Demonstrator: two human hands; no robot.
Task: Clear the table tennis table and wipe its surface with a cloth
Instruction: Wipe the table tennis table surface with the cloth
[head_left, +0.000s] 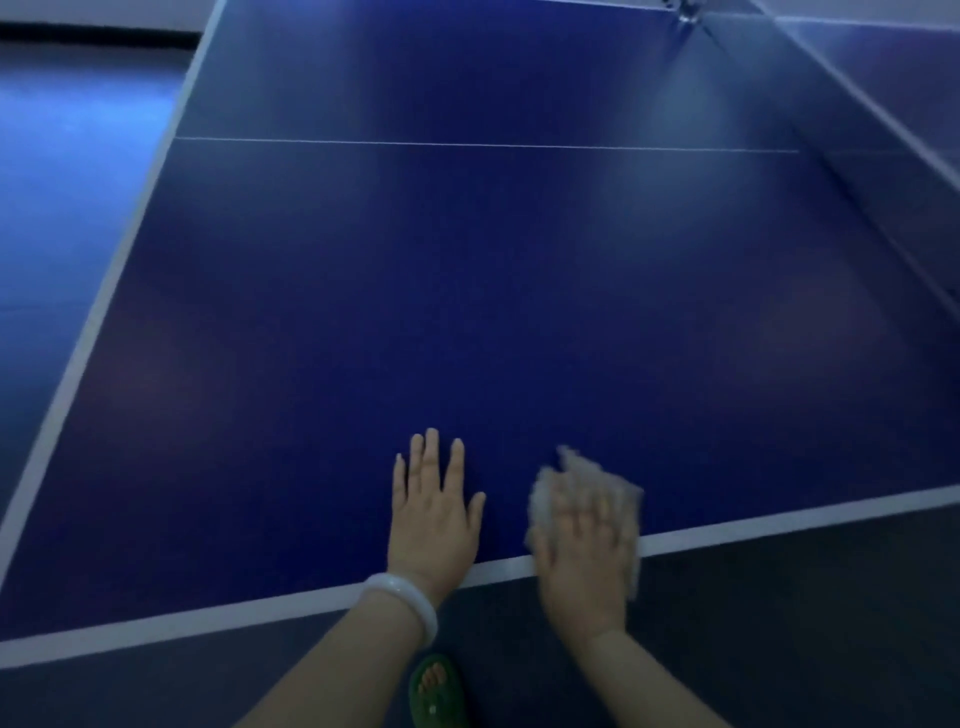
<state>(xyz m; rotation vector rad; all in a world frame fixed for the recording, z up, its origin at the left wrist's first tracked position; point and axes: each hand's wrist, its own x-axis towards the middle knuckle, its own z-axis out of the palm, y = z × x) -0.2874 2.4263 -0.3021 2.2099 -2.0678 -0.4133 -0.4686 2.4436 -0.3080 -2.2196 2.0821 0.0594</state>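
One blue table tennis table (467, 312), two hands on its near edge. Left hand (434, 514) lay flat, fingers spread wide, one pale bangle (402, 603) at the wrist. Right hand (584, 551), blurred, pressed one grey cloth (576, 480) against the white edge line; finger curl unclear. One green sandal (436, 691) showed below.

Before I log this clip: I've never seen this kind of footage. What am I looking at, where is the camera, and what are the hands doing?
There is no machine here. The camera sits on a person's head, looking forward and down. You see a blue table tennis table with white lines. The left hand, a pale bangle on its wrist, rests flat on the near edge with straight fingers. The right hand presses a light cloth onto the surface; it is blurred, suggesting wiping. Below, a foot in a green sandal shows on the floor.
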